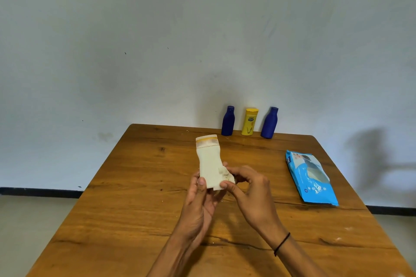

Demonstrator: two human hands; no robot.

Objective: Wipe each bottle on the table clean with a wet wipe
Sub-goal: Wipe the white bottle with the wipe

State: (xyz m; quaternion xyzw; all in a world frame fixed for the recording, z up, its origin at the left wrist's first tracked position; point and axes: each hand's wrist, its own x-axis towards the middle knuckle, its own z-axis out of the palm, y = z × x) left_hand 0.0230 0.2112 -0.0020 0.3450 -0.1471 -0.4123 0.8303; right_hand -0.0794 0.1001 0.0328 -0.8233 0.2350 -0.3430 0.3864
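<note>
My left hand (199, 200) grips a white bottle (208, 159) by its lower end, holding it up above the middle of the wooden table (135, 198) with its cap pointing away from me. My right hand (249, 191) pinches a crumpled wet wipe (225, 174) and presses it against the bottle's lower right side. Along the far edge by the wall stand a dark blue bottle (228, 121), a yellow bottle (249, 121) and a second dark blue bottle (269, 122).
A blue pack of wet wipes (311, 179) lies flat on the right side of the table. A pale wall rises right behind the far edge. Grey floor shows to the left and right of the table.
</note>
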